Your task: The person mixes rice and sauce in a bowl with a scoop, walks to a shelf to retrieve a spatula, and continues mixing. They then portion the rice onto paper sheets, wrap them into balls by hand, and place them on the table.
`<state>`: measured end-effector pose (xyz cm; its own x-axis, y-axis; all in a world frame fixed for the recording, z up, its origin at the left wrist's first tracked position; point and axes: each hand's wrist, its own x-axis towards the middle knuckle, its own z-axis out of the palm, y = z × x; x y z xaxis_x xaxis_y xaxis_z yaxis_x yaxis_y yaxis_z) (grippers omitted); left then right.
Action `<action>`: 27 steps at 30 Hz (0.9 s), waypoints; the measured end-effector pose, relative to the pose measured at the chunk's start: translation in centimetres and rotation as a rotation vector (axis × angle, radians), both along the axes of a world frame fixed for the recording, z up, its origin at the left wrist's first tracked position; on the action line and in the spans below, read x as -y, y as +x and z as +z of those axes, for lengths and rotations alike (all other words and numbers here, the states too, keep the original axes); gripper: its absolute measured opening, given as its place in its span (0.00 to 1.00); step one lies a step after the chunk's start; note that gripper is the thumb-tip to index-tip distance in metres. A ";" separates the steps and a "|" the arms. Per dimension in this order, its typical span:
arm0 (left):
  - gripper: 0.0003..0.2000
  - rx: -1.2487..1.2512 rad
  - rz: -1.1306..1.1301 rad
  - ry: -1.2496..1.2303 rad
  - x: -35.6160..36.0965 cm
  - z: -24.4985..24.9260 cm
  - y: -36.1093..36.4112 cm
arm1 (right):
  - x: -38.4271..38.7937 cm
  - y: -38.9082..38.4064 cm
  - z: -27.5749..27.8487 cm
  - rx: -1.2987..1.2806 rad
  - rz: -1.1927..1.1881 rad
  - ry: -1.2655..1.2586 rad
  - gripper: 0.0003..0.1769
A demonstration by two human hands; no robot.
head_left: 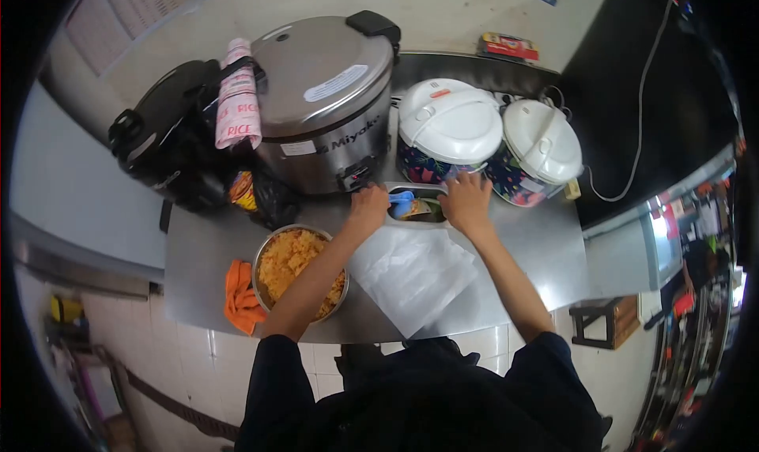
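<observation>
Both of your hands are at the small container, which sits mid-tabletop toward the far edge. It is just in front of the large steel cooker and the two white-lidded floral cookers.

Your left hand is at the container's left end, beside a blue item. Its fingers curl out of sight, so I cannot tell whether that grip is closed on anything. Your right hand lies on the right end with the fingers stretched over the rim, an open grip that rests rather than clamps.

- **Steady the container:** press it down with your right hand while the left picks, since the steel tabletop probably lets it slide.
- **Lift cleanly:** bring things straight up out of the container, because the cookers stand very close behind it.
- **Mind your left forearm:** it passes right over the bowl of yellow rice near the front left edge, so hold your sleeve and elbow high.
- **Protect the paper:** the white paper sheet lies between your arms at the near edge, so avoid dragging your wrists across it and creasing it.
</observation>
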<state>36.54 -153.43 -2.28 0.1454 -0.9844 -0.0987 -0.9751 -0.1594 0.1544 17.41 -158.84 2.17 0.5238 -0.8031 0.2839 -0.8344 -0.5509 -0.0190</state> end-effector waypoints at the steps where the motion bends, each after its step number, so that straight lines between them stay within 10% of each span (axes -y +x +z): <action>1: 0.17 -0.008 0.036 0.005 -0.8 1.6 -0.6 | -1.8 -0.1 2.2 0.182 -0.041 0.129 0.11; 8: 0.17 -0.020 0.372 -0.125 -8.1 9.3 -3.1 | -9.5 0.1 -2.1 0.792 0.149 1.713 0.26; 11: 0.22 -0.494 0.464 -0.206 -13.3 6.9 -3.2 | -10.7 3.8 -3.2 1.229 0.322 1.907 0.28; 13: 0.20 -1.129 0.639 -0.225 -16.2 6.9 -5.7 | -12.3 5.6 -1.8 1.299 0.221 1.878 0.20; 16: 0.19 -1.404 0.772 -0.538 -19.5 2.4 -9.0 | -13.7 6.4 -3.4 1.138 0.188 1.824 0.15; 17: 0.19 -1.406 0.809 -0.573 -21.1 0.6 -9.3 | -13.8 6.5 -4.1 1.044 0.181 1.744 0.13; 19: 0.19 -0.632 0.833 -0.969 -24.5 -2.5 -9.4 | -12.9 7.5 -4.5 0.693 0.244 1.452 0.13; 21: 0.22 -0.846 1.272 -1.108 -28.4 -4.8 -8.4 | -12.4 9.2 -4.5 0.407 0.340 1.275 0.12; 23: 0.25 -0.970 1.448 -1.275 -30.1 -6.9 -5.4 | -13.0 11.1 -3.8 -0.088 0.737 0.508 0.11; 27: 0.34 -1.374 1.285 -1.361 -30.2 -9.8 -0.3 | -17.3 14.7 -4.8 -0.276 0.929 0.303 0.13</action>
